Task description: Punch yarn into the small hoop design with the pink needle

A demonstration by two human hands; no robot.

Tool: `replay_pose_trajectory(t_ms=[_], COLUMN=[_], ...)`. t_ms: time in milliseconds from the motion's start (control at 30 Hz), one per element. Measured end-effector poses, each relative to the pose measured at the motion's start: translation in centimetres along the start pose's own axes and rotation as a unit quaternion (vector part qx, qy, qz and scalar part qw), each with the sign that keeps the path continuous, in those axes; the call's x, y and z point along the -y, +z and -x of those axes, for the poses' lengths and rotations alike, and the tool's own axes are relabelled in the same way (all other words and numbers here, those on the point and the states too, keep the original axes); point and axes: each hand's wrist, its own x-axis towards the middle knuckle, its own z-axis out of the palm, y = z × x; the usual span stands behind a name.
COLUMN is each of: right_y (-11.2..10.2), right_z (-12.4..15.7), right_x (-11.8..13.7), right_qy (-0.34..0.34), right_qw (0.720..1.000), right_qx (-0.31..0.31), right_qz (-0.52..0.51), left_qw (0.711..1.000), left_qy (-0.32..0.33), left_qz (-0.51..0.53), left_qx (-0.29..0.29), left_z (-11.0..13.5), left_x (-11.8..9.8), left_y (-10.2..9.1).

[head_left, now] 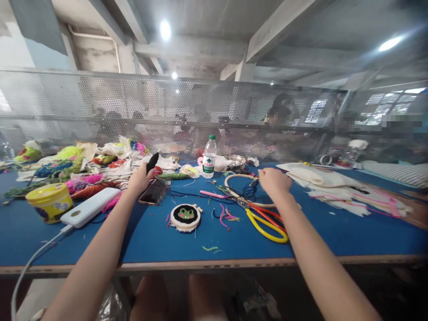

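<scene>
My left hand (140,178) is closed round a black tool (152,162) that sticks up from the fist, just above a phone (154,192) lying on the blue table (100,240). My right hand (274,180) is curled, knuckles up, over a wooden embroidery hoop (238,179) and dark thread; what its fingers hold is hidden. Between my arms lies a small round hoop with a green frog embroidery (185,216). Yellow-handled scissors (267,223) lie by my right forearm, and a pink pen (212,194) lies left of the hoop.
A yellow tub (50,201) and a white power bank (89,207) with its cable sit at the left. Colourful yarn and cloth (83,165) pile behind them. A water bottle (209,158) stands at the back, white fabric (334,187) lies at the right. A perforated metal screen (214,111) backs the table.
</scene>
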Motion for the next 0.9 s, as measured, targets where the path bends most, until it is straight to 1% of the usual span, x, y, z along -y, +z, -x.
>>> replay_pose_trajectory(t_ms=[200,267,300,367,433,500,567,600,667,733,833,900], right_y=[-2.6,-3.3,-3.4,-3.3,-2.5,-1.3,0.0,0.6,1.4,1.6,0.9,-0.1], right_z=[-2.0,-2.3,-2.3,-1.9,-0.8,0.8,2.6,3.4,4.5,4.8,4.4,3.8], right_x=[-5.7,-7.1,-7.6,-8.0,-7.8,-7.3,-6.6,-6.4,-5.9,-5.7,-5.7,-5.9], right_qy=[0.008,-0.002,-0.013,-0.048,-0.095,-0.145,-0.194,-0.215,-0.244,-0.261,-0.265,-0.253], right_qw=[0.999,0.999,0.999,0.996,0.985,0.961,0.928,0.917,0.910,0.911,0.921,0.938], right_qx=[-0.009,0.002,0.016,0.067,0.144,0.235,0.317,0.336,0.335,0.317,0.281,0.231], right_qz=[0.050,0.047,0.041,0.019,-0.007,-0.020,-0.009,0.002,0.016,0.026,0.043,0.052], left_qw=[1.000,0.999,0.999,0.999,0.999,0.999,0.999,0.999,1.000,0.999,1.000,0.999], left_qy=[0.000,0.005,0.007,0.009,0.007,0.004,0.000,-0.004,-0.011,-0.017,-0.018,-0.021], left_qz=[-0.028,-0.030,-0.031,-0.032,-0.033,-0.035,-0.034,-0.032,-0.029,-0.027,-0.025,-0.026], left_qx=[0.013,0.015,0.016,0.019,0.023,0.023,0.016,0.011,0.002,-0.005,-0.006,-0.008], left_z=[0.0,0.0,0.0,0.1,0.2,0.3,0.4,0.4,0.4,0.4,0.5,0.5], left_x=[0.1,0.1,0.0,0.0,-0.1,-0.2,-0.3,-0.4,-0.4,-0.4,-0.3,-0.3], left_y=[0.4,0.4,0.3,0.3,0.2,0.1,0.0,-0.1,-0.2,-0.2,-0.3,-0.3])
